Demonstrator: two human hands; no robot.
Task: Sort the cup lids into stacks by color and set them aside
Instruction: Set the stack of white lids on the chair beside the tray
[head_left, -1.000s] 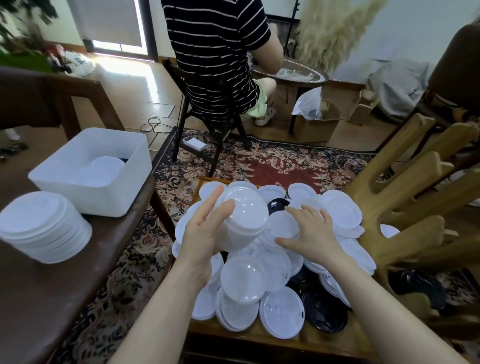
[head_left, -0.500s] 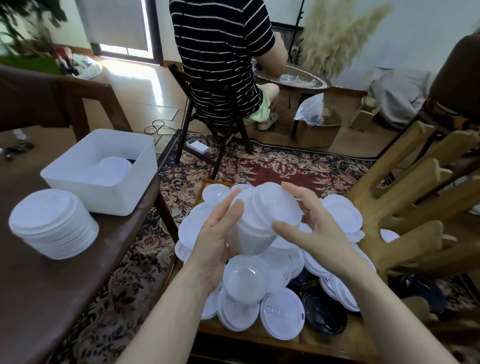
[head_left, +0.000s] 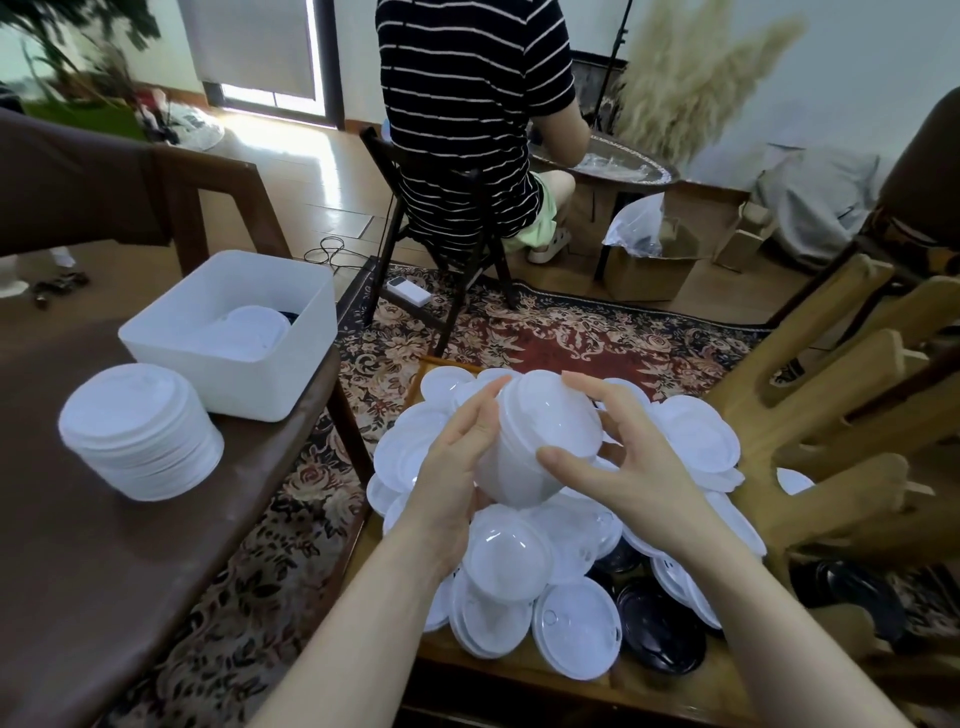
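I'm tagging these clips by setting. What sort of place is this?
Probably a home living room used as a makeshift workspace: a patterned rug on wood flooring, wooden chairs, open cardboard boxes, and another person working at a side table.

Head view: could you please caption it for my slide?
Both hands hold a stack of white lids above the mixed pile.

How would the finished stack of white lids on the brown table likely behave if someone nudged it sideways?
The stack of white lids already leans, so its top would probably slide or topple. Thin plastic suggests it is light and moves easily. The brown table looks smooth, offering little grip.
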